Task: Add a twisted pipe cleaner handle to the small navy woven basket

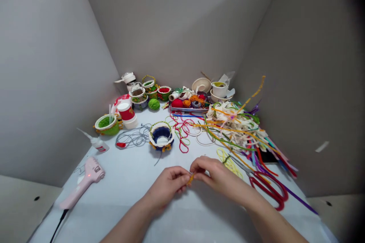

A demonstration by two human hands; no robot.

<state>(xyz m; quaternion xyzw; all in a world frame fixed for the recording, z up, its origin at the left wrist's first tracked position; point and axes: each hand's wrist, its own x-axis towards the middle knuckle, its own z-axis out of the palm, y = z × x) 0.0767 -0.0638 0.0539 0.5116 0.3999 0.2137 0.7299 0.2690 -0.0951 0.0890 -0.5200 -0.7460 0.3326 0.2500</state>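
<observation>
A small bent piece of orange pipe cleaner is pinched between my two hands near the front middle of the table. Thumb and fingertips of my left hand close on it from the left. From the right, my right hand grips its other side with bent fingers. Just beyond my hands stands a small dark-blue yarn basket with a white rim and orange trim. Red-handled scissors lie open to the right of my right wrist, beside a loose yellow yarn bundle.
At left lie a pink glue gun with its cord and a glue bottle. Grey yarn tangles near a green basket. Behind is a tray of yarn balls. Pipe cleaners and white scraps heap at right.
</observation>
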